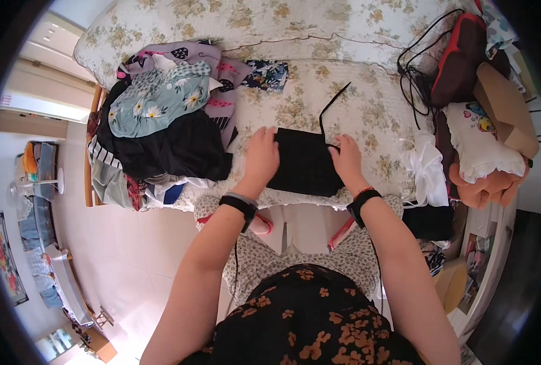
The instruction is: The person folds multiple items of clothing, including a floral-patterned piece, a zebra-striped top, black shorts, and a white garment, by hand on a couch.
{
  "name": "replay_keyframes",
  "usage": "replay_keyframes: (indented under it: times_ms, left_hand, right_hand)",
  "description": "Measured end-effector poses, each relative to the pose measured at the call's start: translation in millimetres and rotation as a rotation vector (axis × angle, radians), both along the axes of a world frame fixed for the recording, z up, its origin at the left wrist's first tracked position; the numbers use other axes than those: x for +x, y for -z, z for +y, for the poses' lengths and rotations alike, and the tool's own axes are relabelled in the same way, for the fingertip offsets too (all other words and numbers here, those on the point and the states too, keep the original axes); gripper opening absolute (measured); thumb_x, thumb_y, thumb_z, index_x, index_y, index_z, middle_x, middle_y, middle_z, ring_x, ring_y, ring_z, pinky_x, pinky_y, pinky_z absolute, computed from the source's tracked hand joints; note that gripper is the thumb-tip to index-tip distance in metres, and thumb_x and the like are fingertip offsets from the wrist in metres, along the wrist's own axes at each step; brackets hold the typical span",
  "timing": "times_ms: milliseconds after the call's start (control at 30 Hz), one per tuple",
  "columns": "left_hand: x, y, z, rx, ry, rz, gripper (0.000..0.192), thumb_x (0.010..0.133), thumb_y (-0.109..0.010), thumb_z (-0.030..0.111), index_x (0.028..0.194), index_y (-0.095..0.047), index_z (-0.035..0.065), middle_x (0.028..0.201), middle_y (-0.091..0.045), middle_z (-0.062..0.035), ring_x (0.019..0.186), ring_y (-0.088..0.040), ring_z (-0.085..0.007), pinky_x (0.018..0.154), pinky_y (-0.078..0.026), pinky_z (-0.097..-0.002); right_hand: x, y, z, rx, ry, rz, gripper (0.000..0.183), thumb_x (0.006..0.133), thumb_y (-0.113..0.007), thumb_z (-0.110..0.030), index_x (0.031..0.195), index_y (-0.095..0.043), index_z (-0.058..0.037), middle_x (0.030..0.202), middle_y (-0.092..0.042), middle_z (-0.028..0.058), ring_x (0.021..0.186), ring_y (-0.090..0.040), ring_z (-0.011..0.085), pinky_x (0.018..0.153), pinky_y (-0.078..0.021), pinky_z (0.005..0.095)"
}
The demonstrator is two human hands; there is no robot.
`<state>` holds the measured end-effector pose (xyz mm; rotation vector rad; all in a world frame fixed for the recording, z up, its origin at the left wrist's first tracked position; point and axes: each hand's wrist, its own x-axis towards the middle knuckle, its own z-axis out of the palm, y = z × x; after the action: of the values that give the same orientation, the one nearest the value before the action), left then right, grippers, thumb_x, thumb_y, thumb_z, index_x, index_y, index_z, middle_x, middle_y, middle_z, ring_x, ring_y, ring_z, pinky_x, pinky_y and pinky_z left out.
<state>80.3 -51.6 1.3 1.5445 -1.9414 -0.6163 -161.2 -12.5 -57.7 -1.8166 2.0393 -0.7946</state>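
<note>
A black folded garment point(303, 165) lies flat near the front edge of a floral quilted cover point(297, 102). Its thin black strap point(333, 101) trails up and away across the cover. At the garment's left edge, my left hand point(262, 155) grips the cloth near the upper corner. My right hand point(347, 159) holds the opposite side, thumb over the fabric. The undersides of the fingers are hidden. Each wrist wears a dark band.
To the left rises a heap of clothes, with a black garment point(179, 148) and a daisy-print cloth point(161, 102). On the right are white cloth point(425, 166), black cables point(411, 77), a small pillow point(482, 139) and a cardboard box point(503, 109). A wooden frame point(89, 178) edges the left.
</note>
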Motion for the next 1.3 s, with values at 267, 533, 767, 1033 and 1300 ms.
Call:
replay_keyframes:
  times_ms: [267,533,767,1033,1300]
  left_hand:
    - [6,36,72,0.214,0.514,-0.642,0.083,0.07,-0.07,0.039,0.14,-0.027,0.0237,0.148,-0.01,-0.0139,0.136,-0.011,-0.0344,0.099,-0.017,-0.0647]
    - [11,35,58,0.316,0.599,-0.466,0.072,0.071,-0.069,0.031,0.134,-0.037,0.0159,0.144,-0.019,-0.0178,0.133,-0.021,-0.0347,0.103,-0.025,-0.052]
    - [37,0,59,0.348,0.38,0.042,0.051,0.081,-0.061,0.016,0.127,-0.042,0.0066,0.135,-0.035,-0.0183,0.117,-0.043,-0.0329,0.093,-0.04,-0.0384]
    - [81,-4,86,0.555,0.104,0.296,0.044,0.086,-0.056,0.014,0.127,-0.044,0.0062,0.127,-0.045,-0.0099,0.104,-0.053,-0.0219,0.084,-0.045,-0.0324]
    - [54,-28,95,0.629,0.043,0.349,0.041,0.086,-0.055,0.014,0.126,-0.046,0.0071,0.115,-0.054,-0.0085,0.098,-0.053,-0.0165,0.084,-0.042,-0.0287]
  right_hand:
    - [31,6,2,0.251,-0.224,0.164,0.08,0.071,-0.07,-0.039,0.129,-0.036,0.0033,0.128,-0.042,0.0225,0.117,-0.043,0.037,0.098,-0.0356,0.0422]
    - [33,-11,10,0.596,-0.224,-0.337,0.052,0.066,-0.071,-0.036,0.102,-0.059,-0.0006,0.098,-0.061,0.0218,0.094,-0.057,0.0364,0.082,-0.0453,0.0419]
    - [-16,-75,71,0.448,-0.041,-0.542,0.049,0.074,-0.062,-0.043,0.1,-0.062,-0.0015,0.092,-0.064,0.0191,0.086,-0.061,0.0317,0.077,-0.0467,0.0376]
    - [-133,-167,211,-0.257,0.871,-0.984,0.051,0.084,-0.06,-0.034,0.114,-0.05,0.007,0.099,-0.058,0.0062,0.087,-0.052,0.0134,0.081,-0.0424,0.0276]
    - [-220,-57,364,0.021,1.149,-0.546,0.051,0.087,-0.055,-0.033,0.124,-0.045,0.0006,0.119,-0.052,0.0137,0.103,-0.053,0.0249,0.089,-0.0433,0.0351]
